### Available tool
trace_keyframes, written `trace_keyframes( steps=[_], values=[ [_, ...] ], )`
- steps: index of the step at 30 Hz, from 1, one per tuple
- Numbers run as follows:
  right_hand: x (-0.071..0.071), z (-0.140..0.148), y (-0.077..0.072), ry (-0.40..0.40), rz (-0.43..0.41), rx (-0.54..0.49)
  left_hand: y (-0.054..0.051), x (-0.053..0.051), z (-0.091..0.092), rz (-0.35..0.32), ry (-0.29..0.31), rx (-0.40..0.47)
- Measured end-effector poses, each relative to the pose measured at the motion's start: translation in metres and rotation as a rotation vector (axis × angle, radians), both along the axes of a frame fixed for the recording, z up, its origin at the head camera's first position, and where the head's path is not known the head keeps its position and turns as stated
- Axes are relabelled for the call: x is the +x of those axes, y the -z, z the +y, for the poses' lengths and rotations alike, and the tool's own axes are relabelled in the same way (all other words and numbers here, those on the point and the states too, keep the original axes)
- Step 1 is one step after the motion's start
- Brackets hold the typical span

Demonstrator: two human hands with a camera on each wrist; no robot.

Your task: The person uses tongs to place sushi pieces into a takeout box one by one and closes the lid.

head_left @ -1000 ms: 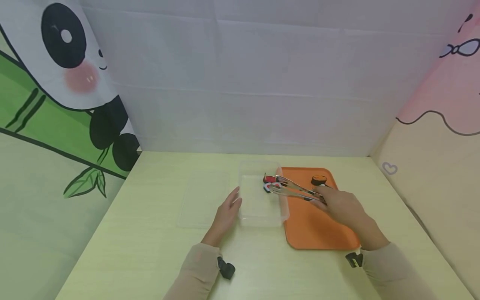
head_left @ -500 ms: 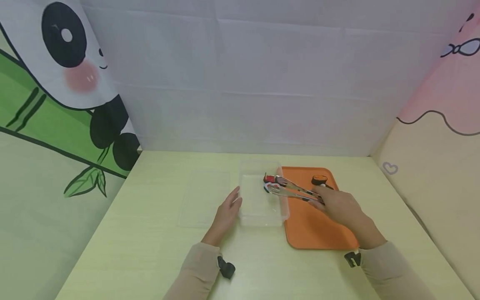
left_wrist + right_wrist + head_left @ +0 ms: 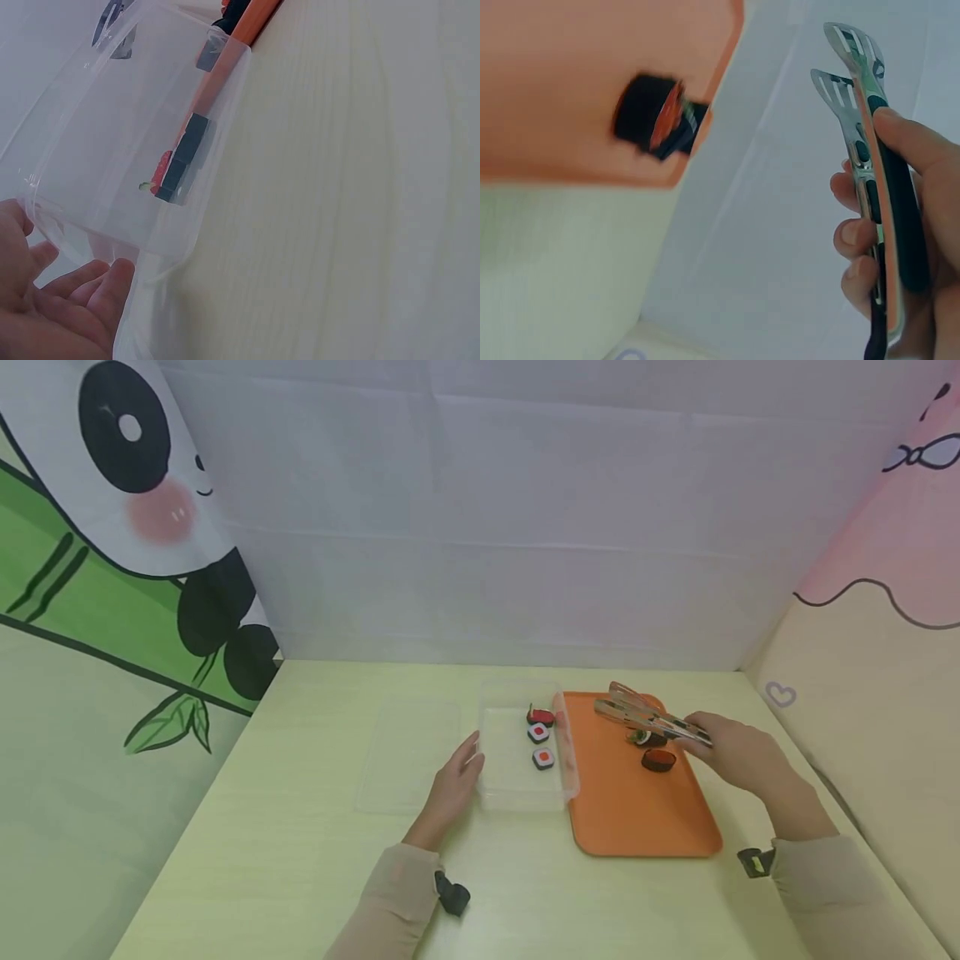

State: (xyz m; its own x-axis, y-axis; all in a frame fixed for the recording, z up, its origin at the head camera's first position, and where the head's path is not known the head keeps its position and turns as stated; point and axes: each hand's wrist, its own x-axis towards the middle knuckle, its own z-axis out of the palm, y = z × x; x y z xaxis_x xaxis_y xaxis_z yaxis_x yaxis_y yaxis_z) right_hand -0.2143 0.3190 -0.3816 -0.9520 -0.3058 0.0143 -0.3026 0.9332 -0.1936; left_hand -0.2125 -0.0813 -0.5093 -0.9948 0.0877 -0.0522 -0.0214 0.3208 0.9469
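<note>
My left hand [image 3: 452, 781] rests its fingers against the left side of a clear plastic container [image 3: 491, 799]. In the container lie a red-topped sushi piece [image 3: 540, 717] and two sushi rolls, a nearer one [image 3: 543, 758] and a farther one [image 3: 537, 732]. My right hand [image 3: 738, 750] grips metal tongs [image 3: 660, 722] above the orange tray [image 3: 622, 818]. The slotted tips stand apart with nothing between them. Beneath the tongs, on the tray, are a roll with green filling [image 3: 647, 737] and a black-wrapped, orange-topped sushi piece [image 3: 658, 761].
A clear flat lid [image 3: 408, 756] lies on the pale table [image 3: 262, 827], left of the container. The tray stands close against the container's right side. A white backdrop [image 3: 480, 568] rises behind the table, with printed cloths at both sides.
The tongs have left the container and swung right over the tray, and my right hand with them. A third sushi piece now shows in the container. My left hand has stayed put.
</note>
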Motion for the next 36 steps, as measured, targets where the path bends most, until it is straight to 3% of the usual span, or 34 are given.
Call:
trace_keyframes(
  steps=[7,12,26,36],
  values=[
    [-0.022,0.042,0.006,-0.03,-0.011,0.063,0.001,0.001,0.0,0.004,0.005,0.002],
    [-0.032,0.054,0.006,-0.02,-0.036,0.148,0.001,0.001,0.0,0.01,0.017,-0.002],
    [-0.051,0.056,0.017,-0.091,-0.04,0.186,-0.003,0.003,0.001,0.016,-0.003,-0.006],
    [-0.059,0.053,0.025,-0.09,-0.065,0.183,-0.001,0.001,0.0,0.021,0.005,0.003]
  ],
)
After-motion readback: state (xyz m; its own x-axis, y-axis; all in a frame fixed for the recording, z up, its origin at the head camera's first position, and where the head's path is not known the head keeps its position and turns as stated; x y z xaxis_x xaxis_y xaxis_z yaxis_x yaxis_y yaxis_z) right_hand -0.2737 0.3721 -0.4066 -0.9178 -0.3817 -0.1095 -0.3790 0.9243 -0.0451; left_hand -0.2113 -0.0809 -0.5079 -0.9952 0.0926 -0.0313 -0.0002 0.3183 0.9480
